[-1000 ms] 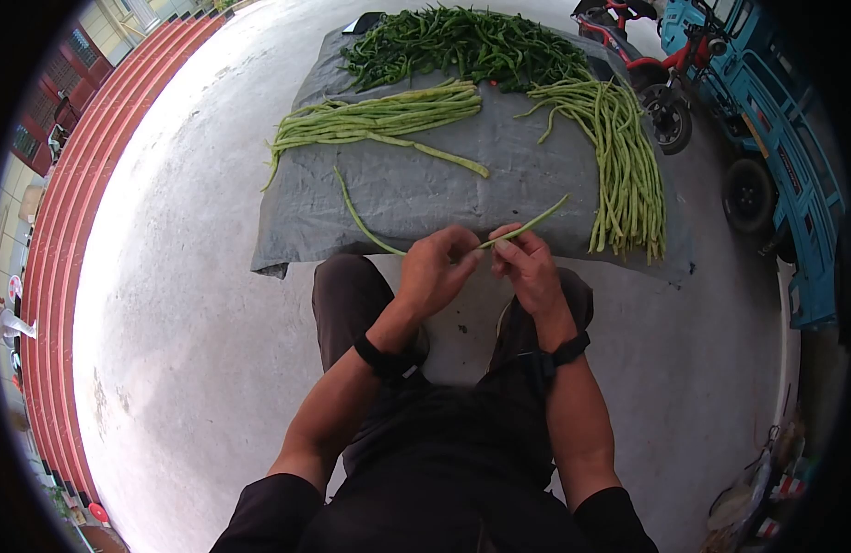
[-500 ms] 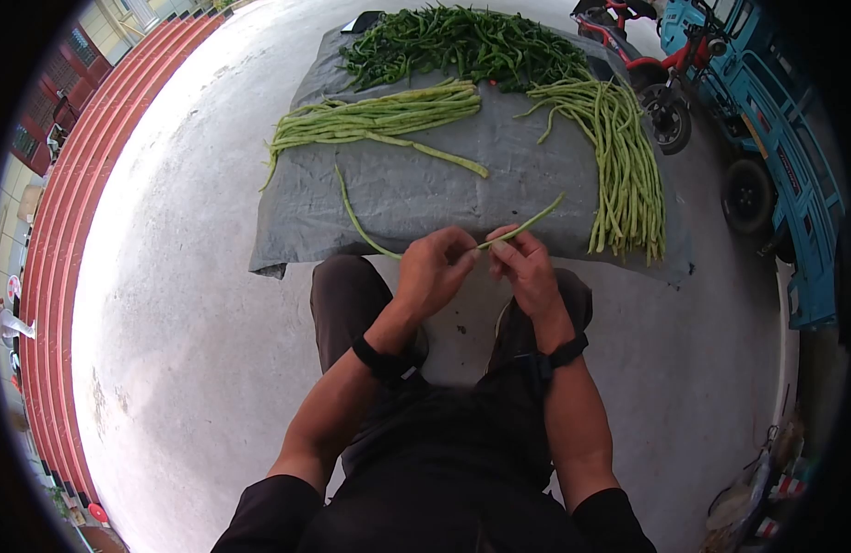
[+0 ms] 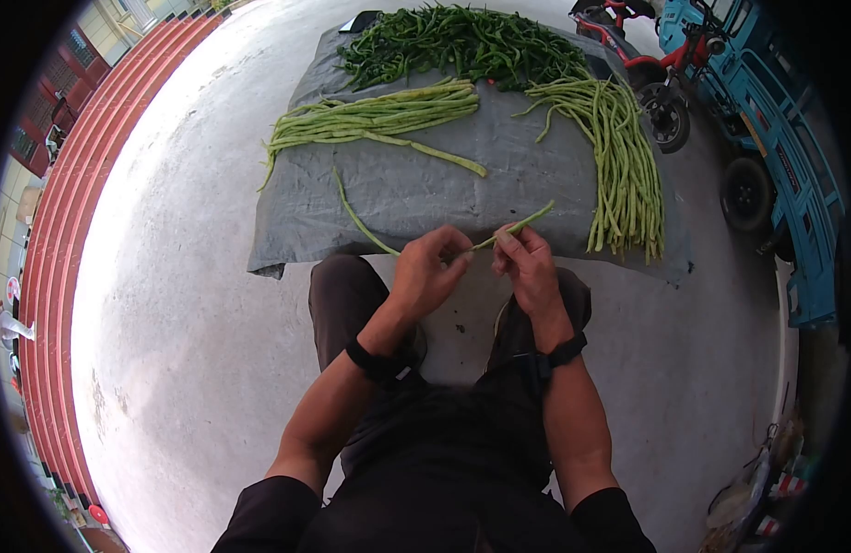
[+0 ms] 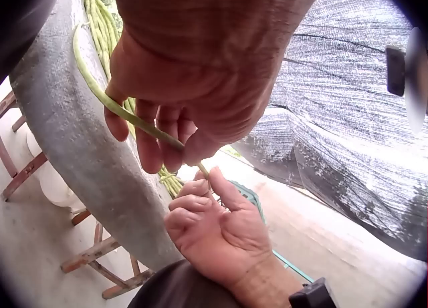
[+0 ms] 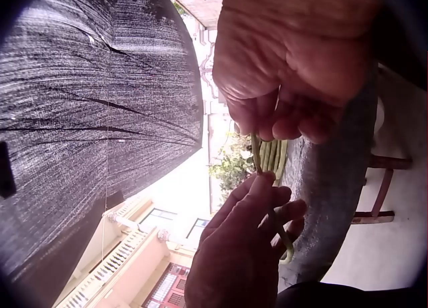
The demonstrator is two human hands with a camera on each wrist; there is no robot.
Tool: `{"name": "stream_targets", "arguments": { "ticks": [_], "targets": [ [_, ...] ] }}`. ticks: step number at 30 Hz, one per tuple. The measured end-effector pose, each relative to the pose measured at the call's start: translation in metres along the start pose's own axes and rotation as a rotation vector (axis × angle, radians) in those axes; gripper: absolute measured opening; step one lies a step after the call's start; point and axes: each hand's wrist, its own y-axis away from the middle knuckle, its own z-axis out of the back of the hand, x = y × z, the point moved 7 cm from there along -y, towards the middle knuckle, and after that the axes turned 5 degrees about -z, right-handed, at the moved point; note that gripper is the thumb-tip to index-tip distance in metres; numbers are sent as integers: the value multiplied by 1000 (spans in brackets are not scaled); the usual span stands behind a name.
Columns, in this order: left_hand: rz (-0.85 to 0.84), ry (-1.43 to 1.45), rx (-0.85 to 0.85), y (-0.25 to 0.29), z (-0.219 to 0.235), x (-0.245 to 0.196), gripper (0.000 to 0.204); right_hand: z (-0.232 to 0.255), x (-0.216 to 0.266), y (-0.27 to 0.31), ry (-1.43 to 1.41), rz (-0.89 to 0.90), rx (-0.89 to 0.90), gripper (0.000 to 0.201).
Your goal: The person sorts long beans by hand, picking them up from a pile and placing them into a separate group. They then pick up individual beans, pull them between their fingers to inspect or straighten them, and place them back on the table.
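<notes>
One slender, pale-green long bean (image 3: 534,216) is pinched in both my left hand (image 3: 427,276) and my right hand (image 3: 530,269), over the six-o'clock edge of a draped grey sheet (image 3: 536,175). My grip hides its middle; its ends point toward ten and two. At twelve, tangled dark-green peppers (image 3: 462,46) overlap, too knotted to tell apart.

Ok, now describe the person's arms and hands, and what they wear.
Short dark sleeves leave the forearms bare. A black band circles each wrist, the right one carrying a small boxy dark piece. The fingers are ungloved.
</notes>
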Motion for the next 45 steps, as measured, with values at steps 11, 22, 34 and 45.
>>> {"name": "stream_targets", "arguments": {
  "ticks": [11, 22, 34, 45],
  "targets": [
    [-2, -41, -29, 0, -3, 6, 16, -3, -3, 0, 150, -14, 4, 18],
    [31, -31, -23, 0, -3, 6, 19, -7, -4, 3, 125, -53, 76, 17],
    [-7, -151, -12, 1, -4, -2, 19, -18, -2, 4, 286, -22, 94, 14],
    [-10, -137, 33, 3, -6, -4, 18, -14, -7, 4, 326, -34, 70, 12]
  ]
}}
